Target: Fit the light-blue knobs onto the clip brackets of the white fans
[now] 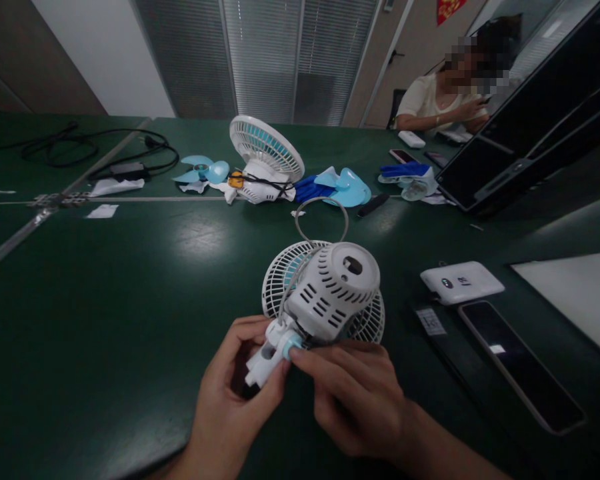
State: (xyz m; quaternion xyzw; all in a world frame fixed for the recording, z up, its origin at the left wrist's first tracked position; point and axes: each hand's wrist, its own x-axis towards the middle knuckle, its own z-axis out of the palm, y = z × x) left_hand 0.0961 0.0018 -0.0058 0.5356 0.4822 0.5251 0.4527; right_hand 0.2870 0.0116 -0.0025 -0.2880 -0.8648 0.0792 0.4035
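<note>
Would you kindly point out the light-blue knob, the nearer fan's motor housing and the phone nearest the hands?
Light-blue knob [291,342], head view: its exposed upper part.
Motor housing [334,291], head view: its slotted side.
Phone [521,367], head view: middle of its dark screen.

Digits 1, 8 [463,281] on white device [481,281]

Spreads out as a glossy dark-green surface [105,300]; carries a white plastic caged fan [267,150], crumpled blue-and-white gloves [414,175], a looped black cable [153,142], a rounded white plastic device [470,283] and a black-screened rectangular phone [523,367].
</note>
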